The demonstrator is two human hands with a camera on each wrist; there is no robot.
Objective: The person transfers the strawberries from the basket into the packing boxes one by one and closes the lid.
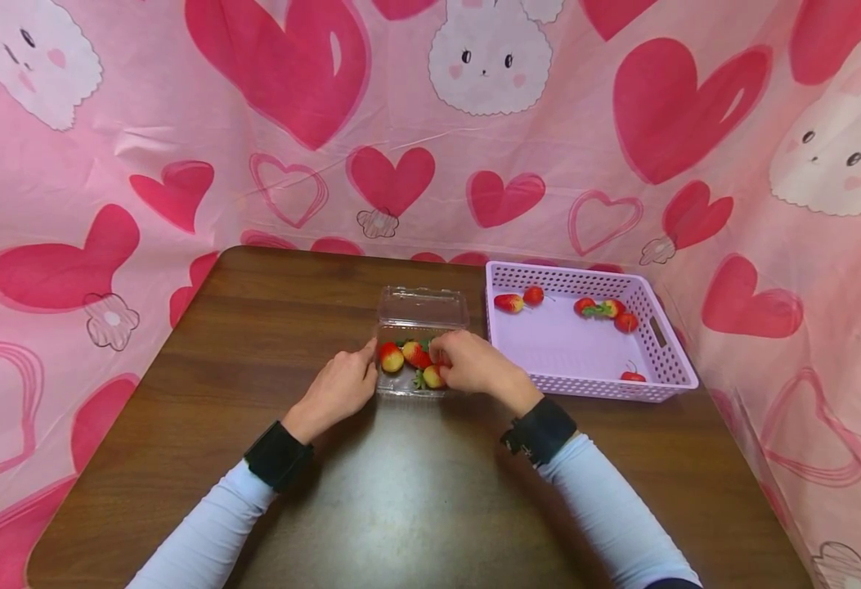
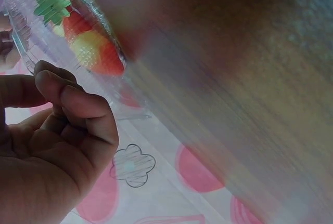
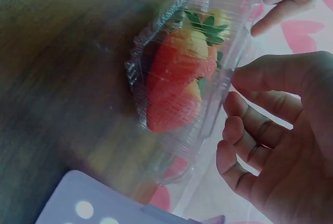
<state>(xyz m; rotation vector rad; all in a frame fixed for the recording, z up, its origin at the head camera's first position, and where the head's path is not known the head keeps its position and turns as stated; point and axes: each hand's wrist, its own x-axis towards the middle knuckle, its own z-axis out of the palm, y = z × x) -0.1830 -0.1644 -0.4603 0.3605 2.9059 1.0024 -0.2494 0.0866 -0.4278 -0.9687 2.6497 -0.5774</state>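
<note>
A clear plastic clamshell box (image 1: 411, 394) sits on the table with its lid tipped back. Several strawberries (image 1: 391, 357), red with pale yellow tops and green leaves, lie inside. My left hand (image 1: 338, 380) holds the box's left edge, thumb and forefinger together at the rim in the left wrist view. My right hand (image 1: 470, 364) reaches over the right side, bent fingertips close to the strawberries. In the right wrist view its thumb and forefinger (image 3: 247, 78) meet right at the box rim; I cannot tell whether they pinch anything. Its other fingers curl loosely below.
A lilac perforated basket (image 1: 592, 384) stands right of the box, holding several red fruits, among them a strawberry (image 1: 508, 303) and a cherry (image 1: 534, 295). The brown wooden table (image 1: 312, 303) meets a pink heart-patterned cloth (image 1: 312, 204) behind and at the sides.
</note>
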